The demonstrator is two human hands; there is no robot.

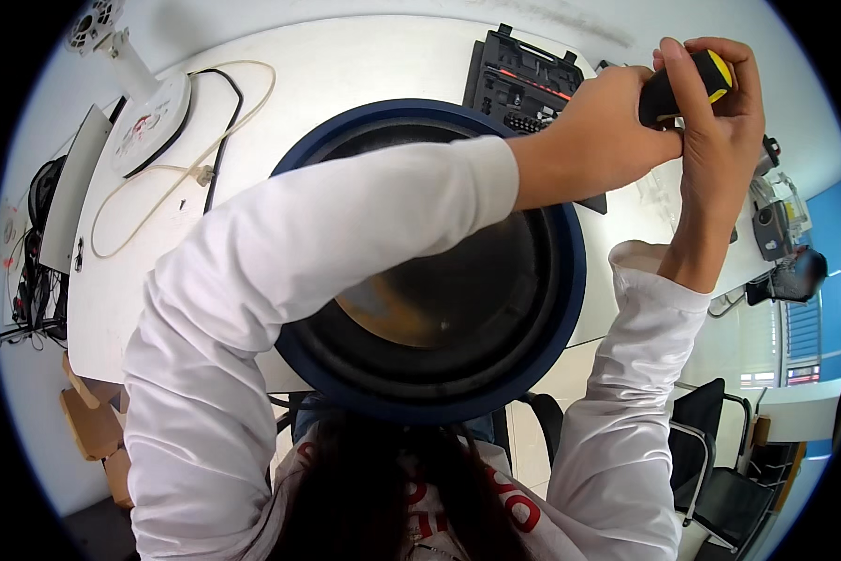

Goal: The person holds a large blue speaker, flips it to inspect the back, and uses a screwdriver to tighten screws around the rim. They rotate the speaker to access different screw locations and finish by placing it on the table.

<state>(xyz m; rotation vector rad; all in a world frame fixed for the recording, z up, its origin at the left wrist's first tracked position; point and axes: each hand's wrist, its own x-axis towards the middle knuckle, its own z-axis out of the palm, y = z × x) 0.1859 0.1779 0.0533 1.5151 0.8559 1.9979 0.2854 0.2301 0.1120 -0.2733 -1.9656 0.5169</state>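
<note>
Both my hands are raised together at the upper right, over the far right part of the table. A black-and-yellow screwdriver [663, 97] is between them. My right hand [719, 122] is closed round its handle, thumb and fingers on either side of the yellow end. Reaching across from the left, my left hand [600, 128] is closed at the lower part of the screwdriver; its fingertips and the tip are hidden. Beneath my left forearm lies a large round dish-like object [570, 280] with a dark blue rim and black inside, partly over the table's front edge.
An open black tool case [523, 84] with small bits lies behind my left hand. At the left stand a white fan [149, 126] and a looped beige cable [186, 187] on the white table [345, 61]. Black chairs [710, 467] stand on the right, cardboard boxes [91, 421] lower left.
</note>
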